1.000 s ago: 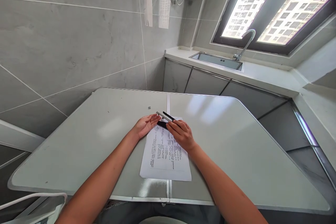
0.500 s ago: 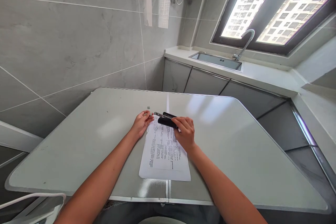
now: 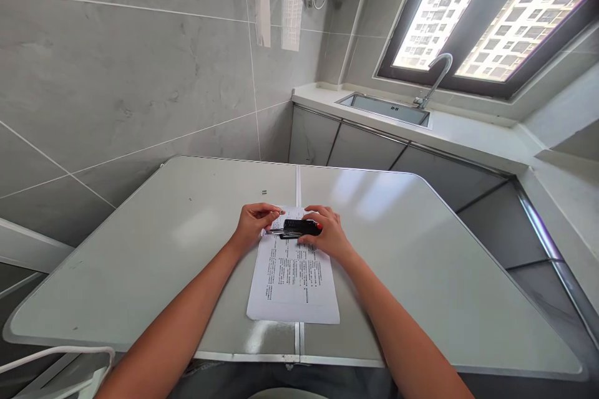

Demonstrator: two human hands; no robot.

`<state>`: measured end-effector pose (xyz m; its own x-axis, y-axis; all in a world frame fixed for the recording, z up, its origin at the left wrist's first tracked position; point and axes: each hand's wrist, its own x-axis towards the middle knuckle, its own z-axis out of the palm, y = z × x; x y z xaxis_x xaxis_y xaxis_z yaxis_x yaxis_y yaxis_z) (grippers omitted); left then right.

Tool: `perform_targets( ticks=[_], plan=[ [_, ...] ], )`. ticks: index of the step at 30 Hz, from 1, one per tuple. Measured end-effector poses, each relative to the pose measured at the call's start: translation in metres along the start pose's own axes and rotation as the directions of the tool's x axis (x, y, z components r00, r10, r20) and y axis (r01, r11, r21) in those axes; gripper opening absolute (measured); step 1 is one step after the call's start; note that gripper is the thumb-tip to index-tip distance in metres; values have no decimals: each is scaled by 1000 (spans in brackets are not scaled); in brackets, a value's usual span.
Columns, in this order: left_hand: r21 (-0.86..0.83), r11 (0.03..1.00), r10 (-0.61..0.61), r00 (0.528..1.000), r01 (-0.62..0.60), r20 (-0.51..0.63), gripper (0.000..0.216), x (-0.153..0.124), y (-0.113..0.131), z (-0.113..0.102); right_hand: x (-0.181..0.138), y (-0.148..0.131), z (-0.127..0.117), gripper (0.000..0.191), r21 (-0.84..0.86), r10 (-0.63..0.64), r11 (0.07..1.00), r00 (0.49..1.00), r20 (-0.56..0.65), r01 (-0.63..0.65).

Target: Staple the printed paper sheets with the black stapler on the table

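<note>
A printed sheet of paper [image 3: 292, 280] lies on the grey folding table [image 3: 154, 249] in front of me. A black stapler [image 3: 299, 227] with a metal underside is held over the sheet's far end. My right hand [image 3: 330, 234] grips the stapler's right end. My left hand [image 3: 253, 224] has its fingertips pinched on the metal tip at the stapler's left end.
A tiny metal piece [image 3: 264, 192], perhaps loose staples, lies on the table beyond my left hand. A counter with a sink [image 3: 384, 107] and tap [image 3: 435, 78] runs along the window wall at the back right. A white cable [image 3: 56, 352] hangs near the table's front left corner.
The stapler has turned from pointing up-left to lying level over the paper's far end. My left hand closed from palm-up open to pinching the stapler's metal tip.
</note>
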<state>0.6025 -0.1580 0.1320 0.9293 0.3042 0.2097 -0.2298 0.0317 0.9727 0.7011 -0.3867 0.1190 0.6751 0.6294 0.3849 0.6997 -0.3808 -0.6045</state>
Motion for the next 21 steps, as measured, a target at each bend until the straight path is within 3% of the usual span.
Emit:
perform_targets(
  ticks=[3,7,17,19,21],
  plan=[
    [93,996,-18,992,6,123,27,-7,9,5,-5,-17,1,31,-90,-249,968,953,-173,236],
    [168,986,-18,969,-25,248,28,-11,12,12,-13,-29,11,40,-74,-522,852,835,-175,518],
    [172,985,-33,950,-22,311,30,-15,16,21,-13,-28,6,37,-48,-611,780,741,-278,624],
    [156,988,-31,954,-17,297,32,-15,16,21,-10,-30,3,29,-16,-547,819,771,-326,573],
    [155,988,-13,973,-24,230,33,-13,15,18,-6,-26,-2,18,30,-369,909,836,-407,415]
  ],
)
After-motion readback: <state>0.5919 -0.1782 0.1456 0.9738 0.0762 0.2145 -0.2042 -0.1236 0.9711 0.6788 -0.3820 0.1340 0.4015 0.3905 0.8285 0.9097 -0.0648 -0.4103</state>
